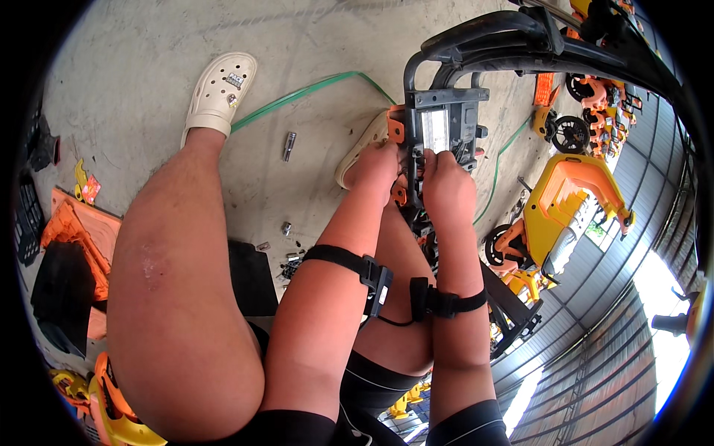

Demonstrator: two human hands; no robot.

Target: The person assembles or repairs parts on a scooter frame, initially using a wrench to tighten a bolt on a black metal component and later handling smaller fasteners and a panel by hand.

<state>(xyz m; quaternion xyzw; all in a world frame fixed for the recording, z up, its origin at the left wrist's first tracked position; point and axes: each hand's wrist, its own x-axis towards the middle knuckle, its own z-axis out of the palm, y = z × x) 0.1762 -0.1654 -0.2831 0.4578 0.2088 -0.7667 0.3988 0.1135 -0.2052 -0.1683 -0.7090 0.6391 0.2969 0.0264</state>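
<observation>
A black vehicle frame (476,33) made of bent tubes stands before me. Mounted in it is a black box (466,123) with a silver label (435,131) and orange brackets (396,128) along its left side. My left hand (375,167) is closed against the lower left of this box, beside the brackets. Just right of it, my right hand (449,186) is closed too, its fingers curled in at the label's lower end. Whatever the fingertips of both hands pinch is hidden behind them. Dark cables run beneath the hands.
On the concrete floor lie a metal socket tool (289,146), a smaller socket (286,228), several small screws and a black panel (251,279). A green hose (297,94) crosses behind. Orange panels (82,230) lie left; yellow scooters (565,212) stand right.
</observation>
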